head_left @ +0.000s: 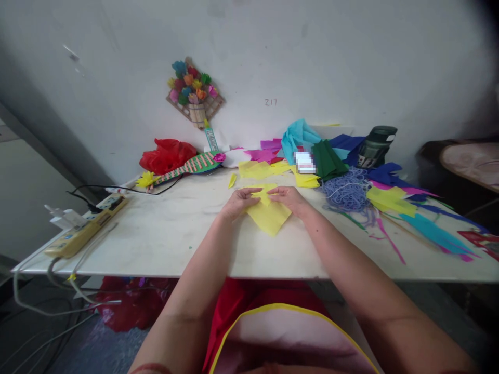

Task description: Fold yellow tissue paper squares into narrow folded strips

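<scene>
The table [167, 234] lies bare left of the left hand [237, 201] and along the near edge — open as far as the power strip [83, 228] at the left corner. On the right, purple yarn [346, 192] and coloured paper strips [421, 223] crowd the surface; behind, yellow scraps [259, 169] and a paper guitar [191, 166] line the wall side.

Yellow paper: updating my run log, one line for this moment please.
left hand: touching yellow paper | right hand: touching it | support: white table
</scene>
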Demonstrator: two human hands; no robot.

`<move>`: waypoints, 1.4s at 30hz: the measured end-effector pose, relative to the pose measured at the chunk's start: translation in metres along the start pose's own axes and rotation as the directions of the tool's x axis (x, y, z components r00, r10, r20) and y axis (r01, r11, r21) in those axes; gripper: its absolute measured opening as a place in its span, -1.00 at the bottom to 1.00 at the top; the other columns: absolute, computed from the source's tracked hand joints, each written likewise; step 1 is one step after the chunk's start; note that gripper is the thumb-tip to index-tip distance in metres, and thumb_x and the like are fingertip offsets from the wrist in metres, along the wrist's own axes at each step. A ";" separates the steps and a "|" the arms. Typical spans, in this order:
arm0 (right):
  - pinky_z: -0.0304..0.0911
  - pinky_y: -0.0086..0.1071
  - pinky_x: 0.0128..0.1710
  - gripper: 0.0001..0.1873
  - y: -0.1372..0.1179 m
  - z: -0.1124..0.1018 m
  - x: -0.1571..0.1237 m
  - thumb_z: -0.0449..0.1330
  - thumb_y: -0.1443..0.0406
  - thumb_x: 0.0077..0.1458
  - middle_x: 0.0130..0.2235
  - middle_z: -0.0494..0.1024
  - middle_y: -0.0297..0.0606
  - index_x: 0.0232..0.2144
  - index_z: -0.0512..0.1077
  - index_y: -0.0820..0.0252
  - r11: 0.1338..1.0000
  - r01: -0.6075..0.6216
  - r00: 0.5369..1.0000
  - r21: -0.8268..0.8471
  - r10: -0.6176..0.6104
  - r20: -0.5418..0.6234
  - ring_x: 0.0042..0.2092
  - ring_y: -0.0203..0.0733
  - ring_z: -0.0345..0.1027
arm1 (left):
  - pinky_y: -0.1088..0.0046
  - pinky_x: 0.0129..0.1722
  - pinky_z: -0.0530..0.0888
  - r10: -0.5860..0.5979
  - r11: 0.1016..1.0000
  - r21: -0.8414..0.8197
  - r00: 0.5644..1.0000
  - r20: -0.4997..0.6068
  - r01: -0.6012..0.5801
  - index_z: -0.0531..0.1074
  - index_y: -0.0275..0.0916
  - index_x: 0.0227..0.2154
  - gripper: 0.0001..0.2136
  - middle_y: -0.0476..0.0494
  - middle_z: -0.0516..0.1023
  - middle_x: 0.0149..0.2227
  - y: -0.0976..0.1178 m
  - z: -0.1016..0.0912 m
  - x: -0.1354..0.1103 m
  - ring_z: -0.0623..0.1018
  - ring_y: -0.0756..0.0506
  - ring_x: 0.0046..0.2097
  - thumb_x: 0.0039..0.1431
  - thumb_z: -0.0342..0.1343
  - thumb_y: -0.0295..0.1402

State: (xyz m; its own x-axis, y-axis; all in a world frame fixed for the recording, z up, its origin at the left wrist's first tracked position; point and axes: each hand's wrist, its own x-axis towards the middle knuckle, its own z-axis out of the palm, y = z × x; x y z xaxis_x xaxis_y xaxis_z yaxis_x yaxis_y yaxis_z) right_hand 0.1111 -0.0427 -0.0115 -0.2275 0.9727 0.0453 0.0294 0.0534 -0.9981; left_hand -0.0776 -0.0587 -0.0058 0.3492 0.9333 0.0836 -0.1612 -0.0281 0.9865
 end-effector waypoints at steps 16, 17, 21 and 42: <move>0.09 -0.44 -0.48 -0.74 0.004 0.000 0.002 0.33 0.20 -0.41 -0.61 0.39 -0.41 -0.61 0.41 0.22 0.989 0.063 0.998 -0.133 -0.064 -0.002 -0.52 -0.34 0.20 | 0.55 -0.59 0.18 -0.036 0.933 0.355 0.996 -0.079 0.062 0.45 -0.35 -0.54 -0.69 -0.03 0.40 -0.63 0.001 0.002 0.002 0.32 0.08 -0.60 -0.27 0.25 -0.17; 0.09 -0.44 -0.48 -0.75 0.004 -0.001 0.002 0.33 0.21 -0.41 -0.60 0.41 -0.41 -0.59 0.43 0.22 0.989 0.061 0.998 -0.131 -0.061 0.003 -0.51 -0.34 0.21 | 0.56 -0.60 0.17 -0.029 0.926 0.373 0.996 -0.079 0.057 0.43 -0.34 -0.56 -0.70 -0.01 0.38 -0.64 0.001 0.002 0.002 0.30 0.09 -0.60 -0.27 0.24 -0.17; 0.11 -0.44 -0.48 -0.74 0.002 -0.001 0.000 0.30 0.18 -0.34 -0.56 0.45 -0.36 -0.53 0.47 0.22 0.990 0.039 0.999 -0.135 -0.035 0.036 -0.49 -0.32 0.24 | 0.57 -0.60 0.16 -0.015 0.920 0.388 0.997 -0.078 0.044 0.41 -0.33 -0.56 -0.71 0.01 0.35 -0.64 0.001 0.004 0.002 0.29 0.09 -0.60 -0.25 0.22 -0.17; 0.10 -0.45 -0.50 -0.77 0.000 0.002 0.002 0.24 0.16 -0.27 -0.60 0.39 -0.38 -0.60 0.44 0.25 0.930 0.168 0.983 -0.326 -0.181 -0.012 -0.53 -0.35 0.17 | 0.58 -0.62 0.12 0.016 0.853 0.520 1.000 0.027 -0.028 0.35 -0.33 -0.56 -0.68 0.04 0.29 -0.64 -0.003 0.007 0.003 0.23 0.10 -0.60 -0.18 0.15 -0.12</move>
State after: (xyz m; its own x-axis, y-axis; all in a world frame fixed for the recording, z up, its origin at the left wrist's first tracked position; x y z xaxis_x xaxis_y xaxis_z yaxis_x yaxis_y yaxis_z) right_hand 0.1088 -0.0416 -0.0117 -0.2177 0.9495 0.2260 0.3062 0.2863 -0.9079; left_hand -0.0694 -0.0582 -0.0073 0.3710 0.9228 0.1035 0.3332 -0.2363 0.9128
